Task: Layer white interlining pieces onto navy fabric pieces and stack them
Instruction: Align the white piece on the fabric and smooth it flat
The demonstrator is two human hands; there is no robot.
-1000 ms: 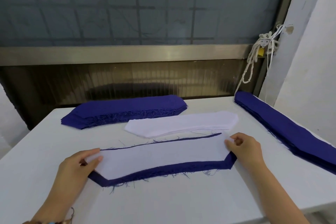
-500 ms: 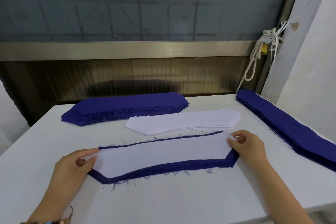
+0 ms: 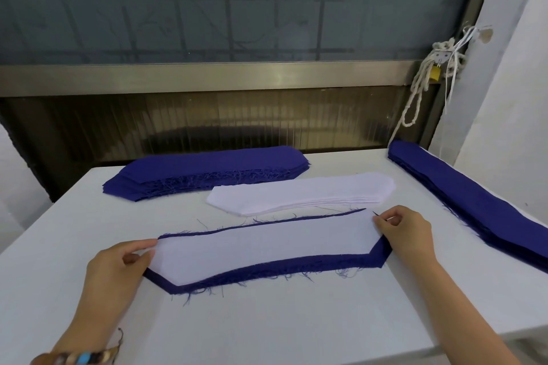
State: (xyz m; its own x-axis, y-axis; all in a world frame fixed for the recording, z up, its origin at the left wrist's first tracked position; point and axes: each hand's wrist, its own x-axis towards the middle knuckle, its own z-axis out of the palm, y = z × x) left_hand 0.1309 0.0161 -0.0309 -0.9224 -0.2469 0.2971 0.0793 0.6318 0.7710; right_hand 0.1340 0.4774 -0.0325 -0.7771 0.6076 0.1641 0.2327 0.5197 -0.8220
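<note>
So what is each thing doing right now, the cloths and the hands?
navy piece: flat on the table, border showing along the near edge
white interlining piece: flat on the navy piece, both ends pinched
left hand: pinches the left end
right hand: pinches the right end
white stack: neat, untouched
back navy stack: piled, frayed edges
right navy stack: piled along the table edge

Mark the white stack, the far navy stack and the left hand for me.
white stack [image 3: 299, 194]: head view, middle of its top sheet.
far navy stack [image 3: 213, 163]: head view, middle of its top piece.
left hand [image 3: 118, 272]: head view, back of the hand, pinching the interlining piece [image 3: 267, 246].
</note>
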